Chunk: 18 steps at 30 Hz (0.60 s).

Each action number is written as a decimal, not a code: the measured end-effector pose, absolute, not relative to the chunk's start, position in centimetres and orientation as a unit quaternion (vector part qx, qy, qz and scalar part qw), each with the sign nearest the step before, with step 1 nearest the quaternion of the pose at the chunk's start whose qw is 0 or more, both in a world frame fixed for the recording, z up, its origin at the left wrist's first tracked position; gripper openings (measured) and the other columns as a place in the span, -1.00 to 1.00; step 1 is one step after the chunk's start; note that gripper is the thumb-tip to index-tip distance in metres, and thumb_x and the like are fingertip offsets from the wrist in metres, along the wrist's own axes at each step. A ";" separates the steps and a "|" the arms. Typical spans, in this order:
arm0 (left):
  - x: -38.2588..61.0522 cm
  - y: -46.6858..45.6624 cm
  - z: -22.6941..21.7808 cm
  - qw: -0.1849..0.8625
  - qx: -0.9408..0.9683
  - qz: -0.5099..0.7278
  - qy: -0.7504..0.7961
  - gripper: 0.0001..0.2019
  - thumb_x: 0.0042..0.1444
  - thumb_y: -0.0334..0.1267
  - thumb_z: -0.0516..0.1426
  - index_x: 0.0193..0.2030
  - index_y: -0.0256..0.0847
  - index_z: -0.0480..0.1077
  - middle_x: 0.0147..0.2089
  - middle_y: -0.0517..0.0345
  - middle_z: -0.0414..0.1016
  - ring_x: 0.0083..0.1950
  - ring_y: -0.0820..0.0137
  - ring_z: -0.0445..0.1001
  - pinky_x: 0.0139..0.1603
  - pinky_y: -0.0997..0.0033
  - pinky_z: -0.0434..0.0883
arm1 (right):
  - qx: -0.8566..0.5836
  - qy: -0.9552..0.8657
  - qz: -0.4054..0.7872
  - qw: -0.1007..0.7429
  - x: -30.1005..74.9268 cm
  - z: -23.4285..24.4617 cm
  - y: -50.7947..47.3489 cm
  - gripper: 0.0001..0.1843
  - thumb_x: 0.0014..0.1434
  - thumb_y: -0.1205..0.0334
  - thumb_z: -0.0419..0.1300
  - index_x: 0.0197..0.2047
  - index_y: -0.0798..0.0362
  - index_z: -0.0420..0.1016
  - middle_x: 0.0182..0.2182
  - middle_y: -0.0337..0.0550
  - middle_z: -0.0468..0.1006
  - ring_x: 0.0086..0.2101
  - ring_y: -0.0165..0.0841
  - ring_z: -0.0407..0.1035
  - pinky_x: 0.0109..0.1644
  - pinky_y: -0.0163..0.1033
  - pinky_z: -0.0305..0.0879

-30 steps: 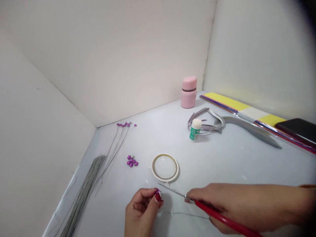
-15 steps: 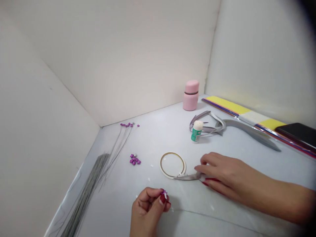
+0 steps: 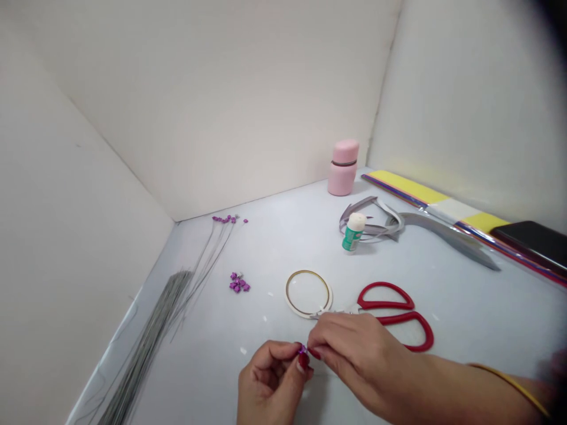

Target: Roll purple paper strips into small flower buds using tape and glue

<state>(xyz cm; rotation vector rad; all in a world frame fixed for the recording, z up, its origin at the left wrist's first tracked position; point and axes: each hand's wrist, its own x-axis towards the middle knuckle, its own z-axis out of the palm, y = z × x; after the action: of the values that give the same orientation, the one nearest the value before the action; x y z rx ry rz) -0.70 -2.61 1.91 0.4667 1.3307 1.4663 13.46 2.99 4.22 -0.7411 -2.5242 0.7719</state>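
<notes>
My left hand pinches a small purple paper star between thumb and fingertips. Close against it, my right hand has its thumb and fingers pressed together; whatever is between them is too small to make out. Red-handled scissors lie behind my right hand, their blades partly hidden, with the tip at a ring of narrow white tape. To the left is a small heap of purple stars.
Grey wires lie in a bundle at left, some thin ones tipped with purple stars. A glue stick, grey paper strips, a pink flask, yellow paper packs and a dark phone-like object stand or lie farther back.
My right hand has let go of the scissors, leaving them on the table, and has moved left to the star. My left hand keeps its pinch on the star.
</notes>
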 end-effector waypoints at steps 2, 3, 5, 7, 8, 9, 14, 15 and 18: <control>-0.7 -2.6 1.9 0.539 0.180 0.605 0.559 -0.76 -0.49 -0.22 0.38 -0.63 -0.27 0.49 -0.71 0.21 0.48 -0.65 0.54 0.40 -0.57 0.62 0.37 | -0.297 -0.875 0.319 0.210 13.5 4.2 3.1 -0.82 0.18 0.42 -0.07 -0.33 0.06 0.31 -0.44 -0.26 0.40 -0.44 -0.48 0.26 -0.35 -0.41 0.13; -0.8 -2.5 1.9 0.546 0.173 0.600 0.558 -0.76 -0.50 -0.22 0.38 -0.63 -0.27 0.49 -0.71 0.21 0.48 -0.65 0.54 0.41 -0.57 0.62 0.38 | -0.311 -0.865 0.331 0.214 13.5 4.2 3.3 -0.83 0.17 0.42 -0.06 -0.34 0.05 0.31 -0.45 -0.27 0.40 -0.45 -0.49 0.26 -0.36 -0.42 0.13; -0.8 -2.4 1.7 0.558 0.164 0.593 0.556 -0.75 -0.50 -0.21 0.38 -0.62 -0.28 0.50 -0.69 0.21 0.49 -0.65 0.55 0.42 -0.56 0.63 0.38 | -0.335 -0.850 0.345 0.216 13.5 4.0 3.6 -0.83 0.17 0.41 -0.06 -0.37 0.06 0.32 -0.48 -0.28 0.40 -0.47 -0.48 0.26 -0.37 -0.42 0.14; -0.9 -2.4 1.5 0.566 0.160 0.589 0.554 -0.74 -0.49 -0.21 0.38 -0.61 -0.29 0.50 -0.69 0.19 0.50 -0.65 0.56 0.42 -0.57 0.65 0.37 | -0.359 -0.838 0.351 0.213 13.6 3.8 4.4 -0.82 0.17 0.38 -0.05 -0.39 0.07 0.33 -0.50 -0.27 0.40 -0.48 -0.48 0.26 -0.40 -0.42 0.14; -0.9 -2.3 1.4 0.568 0.159 0.587 0.555 -0.74 -0.49 -0.20 0.38 -0.61 -0.29 0.50 -0.68 0.19 0.51 -0.65 0.56 0.42 -0.57 0.65 0.36 | -0.370 -0.836 0.348 0.209 13.8 3.6 4.9 -0.82 0.17 0.36 -0.05 -0.40 0.07 0.33 -0.51 -0.27 0.40 -0.49 -0.47 0.26 -0.40 -0.41 0.15; -0.9 -2.3 1.3 0.569 0.157 0.585 0.556 -0.74 -0.49 -0.21 0.38 -0.61 -0.29 0.50 -0.68 0.19 0.51 -0.65 0.57 0.42 -0.58 0.66 0.36 | -0.383 -0.835 0.336 0.206 14.0 3.4 5.4 -0.81 0.18 0.34 -0.05 -0.41 0.07 0.34 -0.52 -0.26 0.40 -0.49 -0.46 0.26 -0.40 -0.40 0.15; -0.8 -2.2 1.4 0.576 0.145 0.578 0.560 -0.74 -0.50 -0.20 0.38 -0.62 -0.29 0.50 -0.69 0.19 0.51 -0.67 0.56 0.41 -0.58 0.64 0.35 | -0.435 -0.824 0.267 0.245 15.1 3.2 7.1 -0.79 0.16 0.38 -0.08 -0.27 0.10 0.37 -0.32 -0.12 0.40 -0.34 -0.37 0.29 -0.24 -0.28 0.17; -0.8 -2.2 1.4 0.577 0.144 0.576 0.561 -0.74 -0.51 -0.20 0.38 -0.62 -0.28 0.50 -0.69 0.20 0.51 -0.67 0.56 0.41 -0.58 0.64 0.36 | -0.429 -0.817 0.301 0.241 15.2 3.4 7.0 -0.79 0.16 0.36 -0.07 -0.27 0.10 0.38 -0.31 -0.12 0.41 -0.34 -0.37 0.29 -0.25 -0.30 0.17; -0.8 -2.2 1.3 0.582 0.157 0.571 0.557 -0.75 -0.49 -0.20 0.38 -0.62 -0.27 0.50 -0.70 0.21 0.51 -0.67 0.57 0.42 -0.59 0.66 0.35 | -0.392 -0.760 0.489 0.173 14.7 4.0 5.6 -0.82 0.14 0.23 0.02 -0.35 0.09 0.42 -0.45 -0.20 0.45 -0.45 -0.43 0.29 -0.42 -0.39 0.16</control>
<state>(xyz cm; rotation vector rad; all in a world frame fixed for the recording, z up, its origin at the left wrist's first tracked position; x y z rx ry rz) -0.82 -2.24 1.26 0.3660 1.3019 1.3347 14.69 5.58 3.97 -1.1118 -2.1565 1.3868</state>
